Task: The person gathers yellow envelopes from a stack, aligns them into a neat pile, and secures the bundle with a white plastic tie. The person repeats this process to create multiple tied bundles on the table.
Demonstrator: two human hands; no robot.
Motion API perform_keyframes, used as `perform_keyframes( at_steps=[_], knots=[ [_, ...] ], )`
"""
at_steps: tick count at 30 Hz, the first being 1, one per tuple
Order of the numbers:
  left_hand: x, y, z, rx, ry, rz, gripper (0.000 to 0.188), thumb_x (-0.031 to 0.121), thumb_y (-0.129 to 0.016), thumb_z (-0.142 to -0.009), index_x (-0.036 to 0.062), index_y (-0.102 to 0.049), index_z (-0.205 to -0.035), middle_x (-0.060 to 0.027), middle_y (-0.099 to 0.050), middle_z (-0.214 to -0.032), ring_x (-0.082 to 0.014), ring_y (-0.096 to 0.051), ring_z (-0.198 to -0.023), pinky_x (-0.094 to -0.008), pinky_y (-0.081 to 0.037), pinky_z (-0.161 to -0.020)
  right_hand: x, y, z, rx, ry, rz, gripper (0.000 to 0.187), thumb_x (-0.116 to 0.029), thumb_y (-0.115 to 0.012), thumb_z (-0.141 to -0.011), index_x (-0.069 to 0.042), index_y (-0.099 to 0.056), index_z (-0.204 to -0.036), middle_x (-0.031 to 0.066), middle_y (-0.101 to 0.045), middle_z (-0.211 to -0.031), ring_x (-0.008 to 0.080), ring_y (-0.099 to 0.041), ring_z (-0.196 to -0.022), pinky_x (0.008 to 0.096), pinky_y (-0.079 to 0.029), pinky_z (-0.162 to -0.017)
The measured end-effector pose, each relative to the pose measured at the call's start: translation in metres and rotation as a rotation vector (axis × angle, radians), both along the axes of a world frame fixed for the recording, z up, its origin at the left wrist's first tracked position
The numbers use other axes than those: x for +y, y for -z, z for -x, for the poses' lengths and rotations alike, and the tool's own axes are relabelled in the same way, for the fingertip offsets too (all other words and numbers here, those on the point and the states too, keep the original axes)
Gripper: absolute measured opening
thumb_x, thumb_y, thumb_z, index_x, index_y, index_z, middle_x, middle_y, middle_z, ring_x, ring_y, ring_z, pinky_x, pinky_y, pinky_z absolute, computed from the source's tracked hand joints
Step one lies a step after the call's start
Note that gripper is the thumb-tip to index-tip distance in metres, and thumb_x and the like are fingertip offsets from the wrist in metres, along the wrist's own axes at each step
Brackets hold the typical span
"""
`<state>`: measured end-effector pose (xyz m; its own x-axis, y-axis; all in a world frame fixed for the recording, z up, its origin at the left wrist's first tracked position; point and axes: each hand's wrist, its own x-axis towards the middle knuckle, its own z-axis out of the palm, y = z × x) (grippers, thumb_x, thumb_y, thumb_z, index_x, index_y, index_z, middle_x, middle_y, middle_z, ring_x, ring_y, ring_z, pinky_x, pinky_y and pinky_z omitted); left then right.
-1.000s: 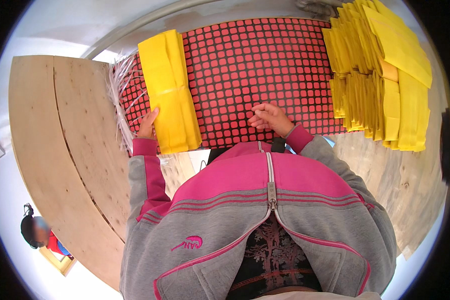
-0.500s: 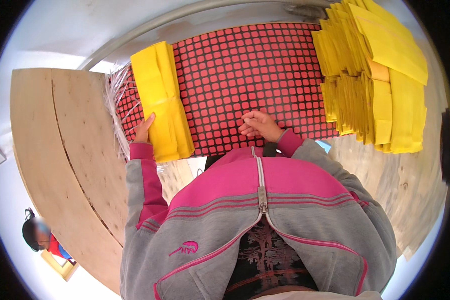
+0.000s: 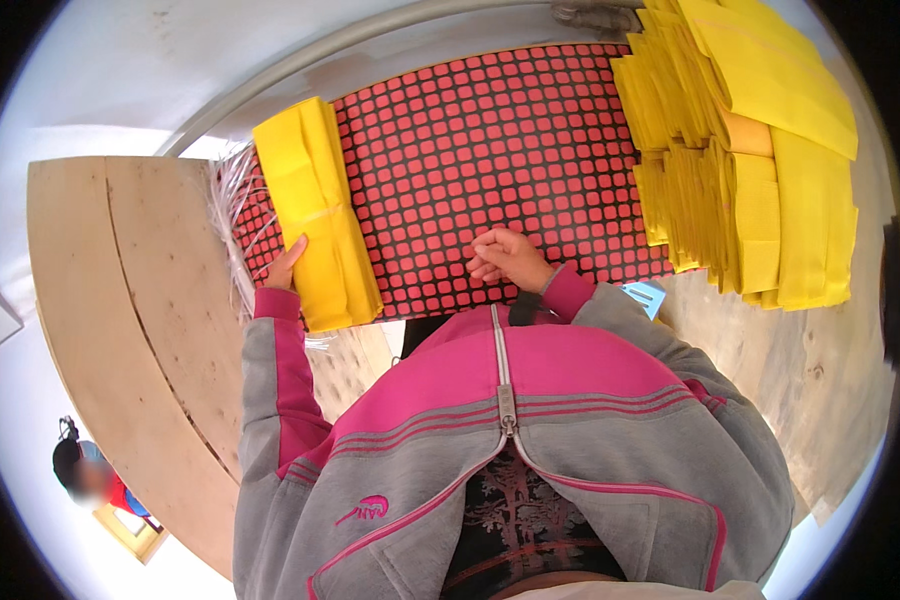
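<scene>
A long folded bundle of yellow fabric-like sheets lies on the left part of the red-and-black checked mat, with a thin pale band across its middle. My left hand grips its left edge, one digit on top and the other fingers partly hidden. Over the near middle of the mat, my right hand is loosely curled, apart from the bundle; nothing shows in its fingers. Thin white strips hang in a bunch along the mat's left end, beside my left hand.
Tall stacks of folded yellow pieces fill the mat's right end. A wooden table stands at the left, and a wooden surface lies right. A grey pipe runs behind. Near my right sleeve is a light-blue slotted object. A person is far lower left.
The view has shifted slightly. My right hand's fingers look more curled in. My left hand stays on the yellow bundle's edge, and the bundle keeps its place on the mat.
</scene>
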<state>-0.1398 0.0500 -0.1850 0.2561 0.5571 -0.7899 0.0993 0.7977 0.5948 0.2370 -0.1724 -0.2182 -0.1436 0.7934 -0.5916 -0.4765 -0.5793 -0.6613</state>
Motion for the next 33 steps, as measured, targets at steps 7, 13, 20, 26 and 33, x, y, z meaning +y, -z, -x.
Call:
perform_keyframes(
  at_steps=[7, 13, 20, 26, 33],
  knots=[
    [0.005, 0.002, 0.002, 0.037, 0.102, -0.003, 0.053, 0.042, -0.065, -0.09, 0.0032, -0.057, -0.125, -0.0079, -0.066, -0.117, -0.0203, -0.064, -0.103, -0.0353, -0.052, -0.089, 0.002, -0.004, 0.001, -0.022, 0.023, 0.014, 0.023, -0.022, -0.053, -0.1, -0.002, -0.053, -0.112, 0.0133, -0.068, -0.095, 0.0168, -0.069, -0.08, 0.0259, -0.056, -0.068],
    [0.002, 0.002, 0.004, -0.126, 0.017, 0.042, 0.05, 0.034, -0.067, -0.09, -0.0012, -0.056, -0.124, -0.0106, -0.066, -0.115, -0.0204, -0.065, -0.1, -0.0336, -0.051, -0.089, 0.004, -0.01, 0.003, -0.097, 0.035, 0.067, 0.027, -0.025, -0.054, -0.099, -0.003, -0.054, -0.115, 0.0121, -0.069, -0.097, 0.0164, -0.069, -0.083, 0.0254, -0.056, -0.069],
    [-0.012, 0.014, 0.011, -0.096, -0.072, -0.119, 0.043, 0.023, -0.071, -0.088, -0.0021, -0.058, -0.121, -0.011, -0.067, -0.111, -0.0197, -0.066, -0.094, -0.0309, -0.053, -0.082, 0.004, -0.015, 0.009, -0.176, 0.009, 0.058, 0.027, -0.026, -0.051, -0.1, -0.005, -0.053, -0.116, 0.0111, -0.069, -0.098, 0.0143, -0.069, -0.085, 0.025, -0.056, -0.07],
    [-0.027, -0.001, 0.009, -0.21, -0.063, -0.21, 0.042, 0.019, -0.069, -0.089, -0.0012, -0.056, -0.123, -0.0103, -0.066, -0.112, -0.0195, -0.066, -0.096, -0.0327, -0.054, -0.083, 0.002, -0.016, 0.019, -0.278, 0.076, 0.02, 0.026, -0.023, -0.052, -0.1, -0.003, -0.054, -0.116, 0.0104, -0.069, -0.092, 0.0124, -0.067, -0.077, 0.023, -0.055, -0.064],
    [-0.026, -0.005, 0.013, -0.236, -0.019, -0.186, 0.042, 0.019, -0.067, -0.091, -0.0009, -0.053, -0.125, -0.0111, -0.064, -0.113, -0.0213, -0.065, -0.098, -0.0343, -0.054, -0.084, 0.0, -0.013, 0.029, -0.389, 0.128, -0.006, 0.024, -0.019, -0.053, -0.099, -0.001, -0.055, -0.115, 0.0095, -0.07, -0.088, 0.0103, -0.065, -0.069, 0.0209, -0.051, -0.058]
  ],
)
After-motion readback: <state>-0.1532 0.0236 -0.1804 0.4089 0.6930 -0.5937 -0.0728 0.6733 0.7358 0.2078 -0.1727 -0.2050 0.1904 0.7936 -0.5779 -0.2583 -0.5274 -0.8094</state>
